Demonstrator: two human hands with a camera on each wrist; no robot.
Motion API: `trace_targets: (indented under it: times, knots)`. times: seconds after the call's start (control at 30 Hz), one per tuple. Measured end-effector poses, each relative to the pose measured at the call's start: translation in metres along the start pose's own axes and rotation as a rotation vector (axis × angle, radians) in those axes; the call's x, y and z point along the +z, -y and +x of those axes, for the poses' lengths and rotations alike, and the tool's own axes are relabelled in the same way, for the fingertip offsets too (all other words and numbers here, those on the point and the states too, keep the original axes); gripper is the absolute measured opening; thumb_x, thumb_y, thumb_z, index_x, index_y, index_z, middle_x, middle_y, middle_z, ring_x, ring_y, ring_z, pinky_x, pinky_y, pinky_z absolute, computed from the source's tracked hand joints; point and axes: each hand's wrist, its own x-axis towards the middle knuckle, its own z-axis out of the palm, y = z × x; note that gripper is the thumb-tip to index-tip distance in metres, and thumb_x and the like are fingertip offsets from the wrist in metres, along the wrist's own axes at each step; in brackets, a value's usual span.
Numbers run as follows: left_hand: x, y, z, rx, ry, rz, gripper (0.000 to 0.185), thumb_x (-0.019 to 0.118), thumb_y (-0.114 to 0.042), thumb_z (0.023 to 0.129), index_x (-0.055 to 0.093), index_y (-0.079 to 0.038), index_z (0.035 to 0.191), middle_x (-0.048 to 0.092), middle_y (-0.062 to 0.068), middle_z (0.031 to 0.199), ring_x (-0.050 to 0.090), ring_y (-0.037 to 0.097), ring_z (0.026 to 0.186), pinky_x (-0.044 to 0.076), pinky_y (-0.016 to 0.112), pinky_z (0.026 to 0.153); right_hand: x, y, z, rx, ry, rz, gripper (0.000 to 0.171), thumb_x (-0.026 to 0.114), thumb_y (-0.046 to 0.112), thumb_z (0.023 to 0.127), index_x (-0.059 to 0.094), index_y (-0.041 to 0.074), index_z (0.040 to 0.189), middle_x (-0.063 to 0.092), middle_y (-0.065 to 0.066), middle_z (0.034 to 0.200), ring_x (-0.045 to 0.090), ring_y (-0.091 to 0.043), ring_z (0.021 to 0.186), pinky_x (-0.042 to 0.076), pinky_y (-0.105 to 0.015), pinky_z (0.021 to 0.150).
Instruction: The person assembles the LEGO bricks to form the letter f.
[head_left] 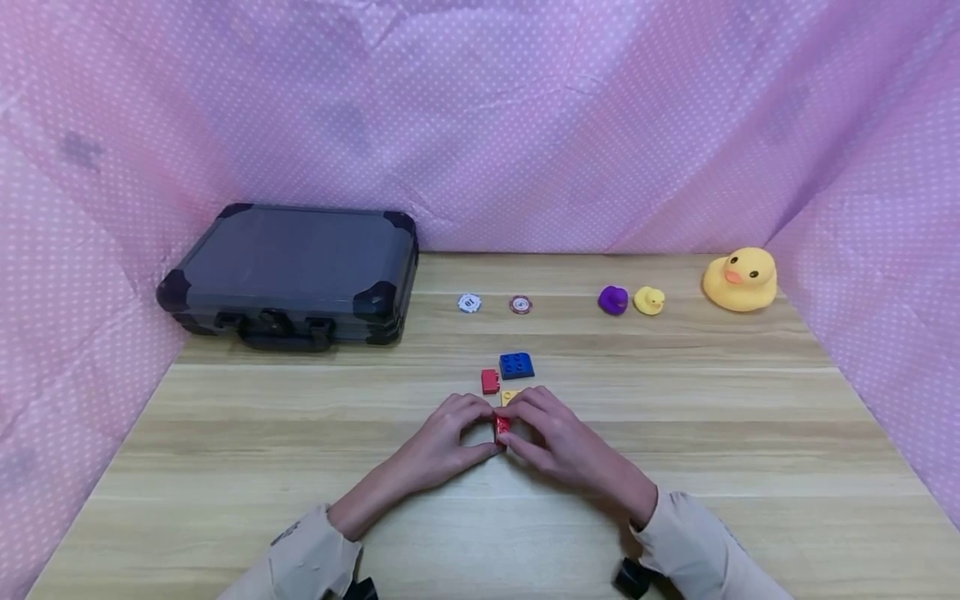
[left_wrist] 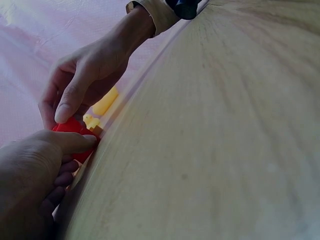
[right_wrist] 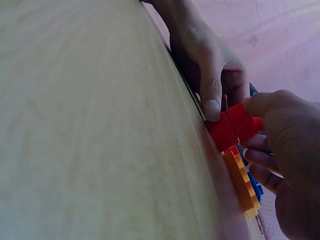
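Note:
Near the middle of the table, my left hand (head_left: pixel 447 437) and right hand (head_left: pixel 561 437) meet at two red building bricks (head_left: pixel 502 427). In the right wrist view the bricks sit against each other with a thin seam between them. My left hand pinches the lower red brick (right_wrist: pixel 221 132), close to the tabletop. The upper red brick (right_wrist: pixel 242 123) is pinched between my right thumb and fingers. Just beyond the hands lies a yellow brick (head_left: pixel 509 397), partly hidden by the right fingers. Another red brick (head_left: pixel 490 382) and a blue brick (head_left: pixel 517 365) lie behind it.
A dark grey case (head_left: pixel 292 271) with a handle lies at the back left. A white chip (head_left: pixel 469 303) and a red-rimmed chip (head_left: pixel 521 305) are at the back centre. A purple duck (head_left: pixel 613 301), small yellow duck (head_left: pixel 648 301) and large yellow duck (head_left: pixel 741 282) stand back right.

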Motion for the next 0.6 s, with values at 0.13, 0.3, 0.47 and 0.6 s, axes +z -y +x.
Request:
trace_targets:
  times: [0.13,0.3,0.47,0.6]
  knots:
    - [-0.0009,-0.0007,-0.0004,0.001,0.0,0.001,0.035,0.083,-0.02,0.09,0.072,-0.012,0.122,0.065,-0.002,0.123,0.054,0.017,0.117,0.049,0.042,0.102,0.0,0.0016,0.0,0.021,0.007,0.009,0.029,0.074,0.022,0.098,0.07,0.014,0.125,0.062,0.005,0.118,0.055,-0.011,0.107,0.053,-0.029,0.086]
    - [-0.0018,-0.0007,-0.0009,-0.003,0.003,0.008,0.035,0.083,-0.02,0.091,0.072,-0.012,0.123,0.065,-0.002,0.123,0.054,0.017,0.117,0.049,0.043,0.101,0.0,0.0051,0.0013,0.039,0.023,0.023,0.028,0.072,0.022,0.099,0.07,0.012,0.125,0.061,0.004,0.117,0.054,-0.013,0.107,0.052,-0.03,0.087]
    - [-0.0009,0.0,-0.001,0.0,0.004,0.008,0.035,0.082,-0.022,0.091,0.071,-0.012,0.124,0.065,-0.002,0.123,0.054,0.017,0.117,0.049,0.043,0.101,-0.0001,0.0078,0.0021,0.073,0.041,0.034,0.027,0.072,0.019,0.1,0.069,0.011,0.125,0.06,0.004,0.116,0.054,-0.015,0.106,0.051,-0.031,0.087]
    - [-0.0002,0.0015,-0.0001,0.008,-0.003,0.002,0.035,0.081,-0.028,0.093,0.071,-0.013,0.123,0.065,-0.004,0.122,0.054,0.015,0.115,0.05,0.042,0.1,-0.0008,0.0096,0.0027,0.095,0.061,-0.001,0.028,0.072,0.021,0.1,0.069,0.012,0.126,0.061,0.004,0.117,0.052,-0.014,0.109,0.051,-0.033,0.091]
